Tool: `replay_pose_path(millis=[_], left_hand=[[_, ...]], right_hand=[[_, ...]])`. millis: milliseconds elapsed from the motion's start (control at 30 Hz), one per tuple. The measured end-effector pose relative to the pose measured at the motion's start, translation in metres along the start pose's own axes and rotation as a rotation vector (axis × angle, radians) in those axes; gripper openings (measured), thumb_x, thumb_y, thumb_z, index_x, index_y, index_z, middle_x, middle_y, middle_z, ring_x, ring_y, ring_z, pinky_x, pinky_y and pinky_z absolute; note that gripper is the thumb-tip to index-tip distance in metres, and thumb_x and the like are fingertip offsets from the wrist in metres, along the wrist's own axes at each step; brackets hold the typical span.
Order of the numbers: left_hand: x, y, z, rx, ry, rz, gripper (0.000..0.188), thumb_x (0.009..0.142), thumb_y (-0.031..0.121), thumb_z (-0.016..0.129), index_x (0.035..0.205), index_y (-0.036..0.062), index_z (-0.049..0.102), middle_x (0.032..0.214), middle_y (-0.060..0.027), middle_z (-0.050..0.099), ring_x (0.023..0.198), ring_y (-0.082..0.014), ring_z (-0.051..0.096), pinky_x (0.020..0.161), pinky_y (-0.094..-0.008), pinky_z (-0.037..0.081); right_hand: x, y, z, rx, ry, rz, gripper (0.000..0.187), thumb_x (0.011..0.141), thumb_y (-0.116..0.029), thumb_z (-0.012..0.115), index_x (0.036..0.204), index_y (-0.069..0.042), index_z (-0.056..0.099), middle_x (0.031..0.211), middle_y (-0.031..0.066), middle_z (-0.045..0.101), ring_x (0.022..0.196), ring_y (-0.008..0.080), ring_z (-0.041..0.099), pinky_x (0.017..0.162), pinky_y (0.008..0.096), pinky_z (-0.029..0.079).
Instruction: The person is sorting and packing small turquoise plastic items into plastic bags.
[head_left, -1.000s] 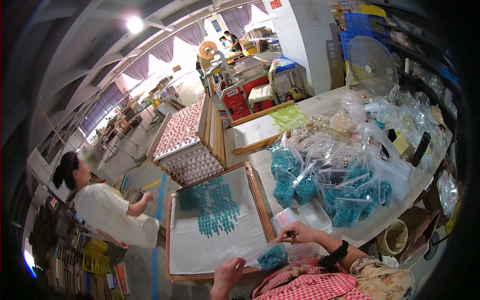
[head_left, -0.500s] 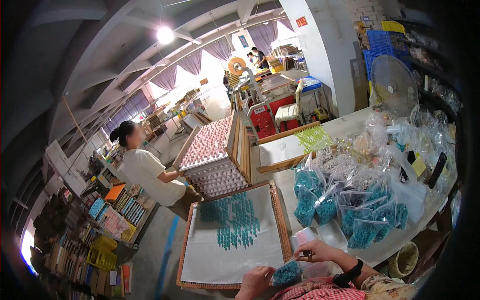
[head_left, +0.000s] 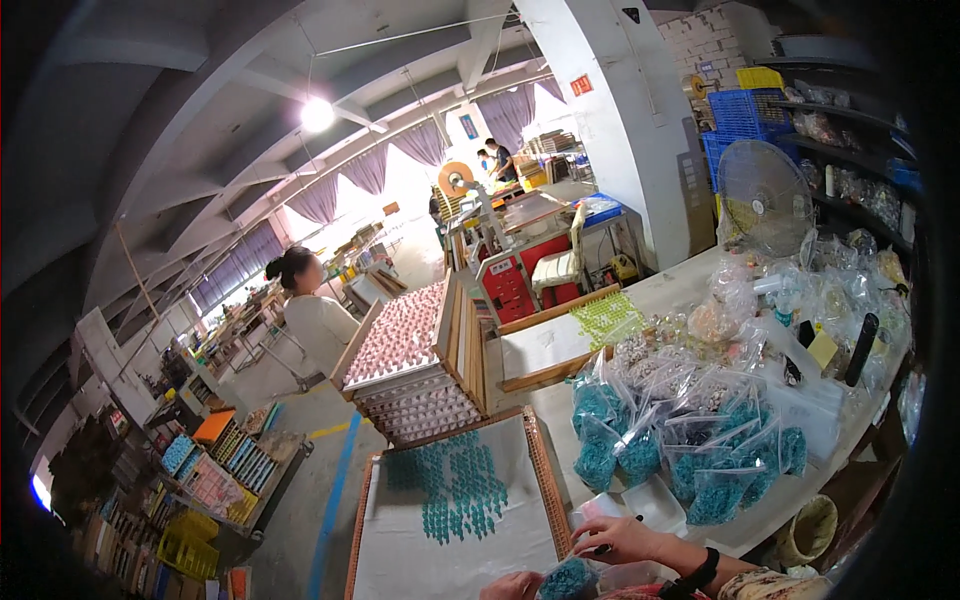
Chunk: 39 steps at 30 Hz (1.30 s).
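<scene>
A small clear plastic bag of teal pieces [head_left: 568, 580] is at the bottom edge, between my hands. My left hand [head_left: 512, 586] is closed at the bag's left side, partly cut off by the picture's edge. My right hand [head_left: 618, 540], a black band on its wrist, pinches at the bag's upper right. Just left of and beyond them lies a wood-framed white screen [head_left: 430, 570]. Rows of small teal pieces [head_left: 462, 490] stand on its far half. Beside my right hand is an open white box [head_left: 655, 497].
Several bags of teal pieces [head_left: 720, 490] and other clear bags [head_left: 760, 290] crowd the table at right. Behind the screen rises a stack of frames with pink pieces [head_left: 400, 340]. Farther right lies a tray with green pieces [head_left: 608, 320]. A person [head_left: 318, 325] stands beyond the stack.
The view has shifted, so the screen and my hands sit lower in the picture. My hands stay at the bag. The person at left has moved away behind the pink stack.
</scene>
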<state>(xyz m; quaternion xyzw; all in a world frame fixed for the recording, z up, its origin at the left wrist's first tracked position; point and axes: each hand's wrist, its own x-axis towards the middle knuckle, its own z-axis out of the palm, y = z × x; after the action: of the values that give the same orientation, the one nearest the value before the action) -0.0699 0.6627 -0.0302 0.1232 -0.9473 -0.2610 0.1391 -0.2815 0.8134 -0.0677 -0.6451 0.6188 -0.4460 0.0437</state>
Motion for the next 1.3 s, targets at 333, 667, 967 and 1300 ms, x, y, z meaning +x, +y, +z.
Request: replay_pose_path(millis=[333,667,967,1300], left_hand=[[0.006,0.026,-0.018,-0.024,-0.034,0.041,0.015,0.089,0.018,0.053,0.092,0.0069,0.061,0.082,-0.0189,0.062,0.079,-0.0392,0.06,0.065,-0.0465,0.047],[0.004,0.004,0.0,-0.047,-0.023,0.044,0.013,0.088,0.015,0.053,0.094,0.0068,0.062,0.084,-0.0182,0.062,0.082,-0.0388,0.059,0.068,-0.0457,0.047],[0.005,0.002,0.002,-0.014,-0.035,0.061,0.01,0.086,0.01,0.055,0.092,0.007,0.063,0.083,-0.0162,0.063,0.08,-0.0363,0.06,0.069,-0.0444,0.048],[0.004,-0.001,0.008,0.038,-0.039,0.064,0.009,0.086,0.012,0.056,0.089,0.0072,0.062,0.082,-0.0162,0.063,0.08,-0.0361,0.061,0.067,-0.0438,0.048]], right_hand=[[-0.001,-0.006,-0.002,-0.008,-0.016,0.009,0.017,0.081,-0.018,0.07,0.098,-0.018,0.068,0.099,0.0011,0.065,0.088,0.0216,0.065,0.069,0.0315,0.053],[-0.007,-0.003,-0.003,-0.067,-0.103,0.121,0.023,0.08,-0.013,0.067,0.103,-0.017,0.067,0.095,0.001,0.065,0.086,0.0219,0.064,0.07,0.0321,0.052],[-0.002,-0.009,-0.007,-0.096,-0.165,0.045,0.026,0.076,-0.019,0.07,0.102,-0.019,0.066,0.11,0.0049,0.061,0.092,0.0268,0.064,0.074,0.0356,0.053],[0.0,-0.011,-0.001,-0.214,-0.207,0.038,0.02,0.078,-0.023,0.067,0.098,-0.022,0.067,0.121,0.0096,0.054,0.106,0.0302,0.056,0.081,0.0383,0.051]])
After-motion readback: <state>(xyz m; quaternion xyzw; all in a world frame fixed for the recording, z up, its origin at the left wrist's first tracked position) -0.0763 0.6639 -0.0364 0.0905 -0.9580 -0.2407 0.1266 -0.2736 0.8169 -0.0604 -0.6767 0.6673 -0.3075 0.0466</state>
